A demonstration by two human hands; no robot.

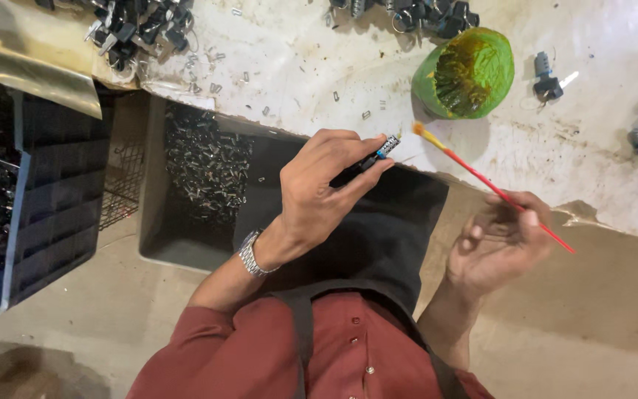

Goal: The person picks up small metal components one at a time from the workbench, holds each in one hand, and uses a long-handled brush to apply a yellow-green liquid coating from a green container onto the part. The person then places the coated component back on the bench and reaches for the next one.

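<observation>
Brush (492, 188) first: I see a thin red-handled one with a yellowed tip, pinched in my right hand (498, 242) between thumb and fingers, its handle running down past the hand to the right and its tip pointing up and left. That tip sits just beside the small dark cylindrical part (379, 151), close but, as far as I can tell, not touching it. My left hand (324, 191) is closed around the part, thumb and fingertips gripping it so that only its metal end with a blue band pokes out to the right, over the edge of the stained white table (319, 66). A silver watch (251, 255) is on that wrist. Above the brush tip, well within reach, a green cup (467, 74) of brownish-yellow paste lies on the table. Heaps of similar dark parts (138, 26) lie along the far edge, and a grey bin (186, 185) of small black pieces stands below the table to the left of my left hand.
</observation>
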